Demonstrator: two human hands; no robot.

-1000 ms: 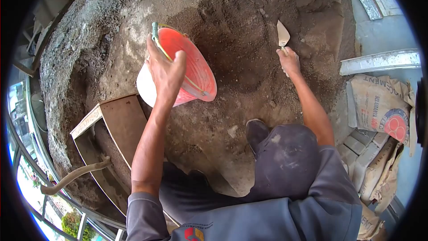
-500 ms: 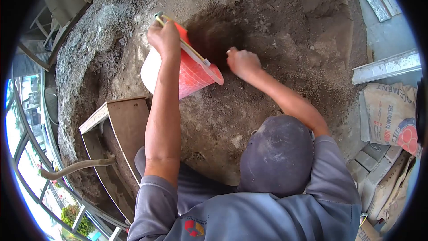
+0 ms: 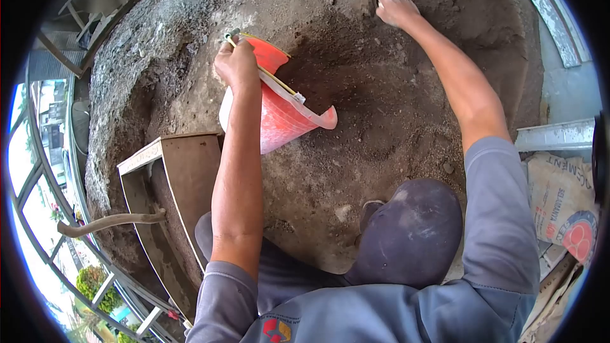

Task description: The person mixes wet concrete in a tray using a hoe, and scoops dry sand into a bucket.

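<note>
My left hand (image 3: pixel 236 63) is closed on the yellow handle of a red and white bucket (image 3: pixel 289 117). The bucket tilts on its side, its mouth turned toward the loose brown soil (image 3: pixel 362 89). Part of it is hidden behind my left forearm. Farther up and to the right, my right hand (image 3: pixel 398 11) is closed in a fist beside the soil bank. A thin pale edge shows in the soil just left of that fist; whatever the hand grips is mostly hidden.
A wooden box (image 3: pixel 190 184) with a curved wooden handle (image 3: pixel 111 221) stands at the left. Grey gravel (image 3: pixel 140 44) slopes behind it. Cement bags (image 3: pixel 562 200) and a pale metal channel (image 3: pixel 556 134) lie at the right. My bent knee (image 3: pixel 410 235) is in front.
My right hand has moved up and right, away from the bucket's mouth, with the arm stretched out. My left hand still holds the bucket, which has shifted slightly right and down in view.
</note>
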